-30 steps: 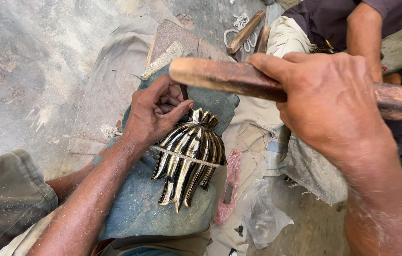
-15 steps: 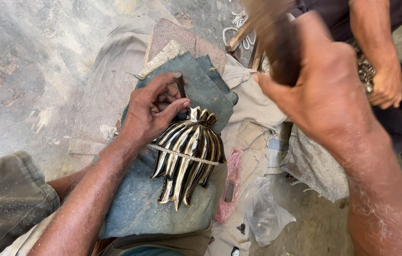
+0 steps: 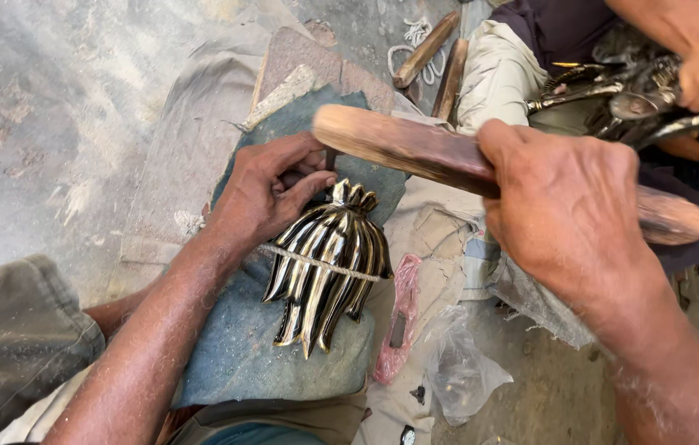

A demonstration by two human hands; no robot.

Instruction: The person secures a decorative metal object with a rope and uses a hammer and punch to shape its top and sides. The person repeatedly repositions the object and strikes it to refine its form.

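Ribbed shiny metal piece [image 3: 329, 268] lies on a blue-grey padded cloth [image 3: 242, 346], tied across with a thin cord [image 3: 316, 262], while the left hand [image 3: 271, 194] pinches a small dark tool [image 3: 330, 158] upright at its top and the right hand [image 3: 568, 206] grips a wooden mallet [image 3: 415, 148] just above.

head view, steeply downward, close over lap
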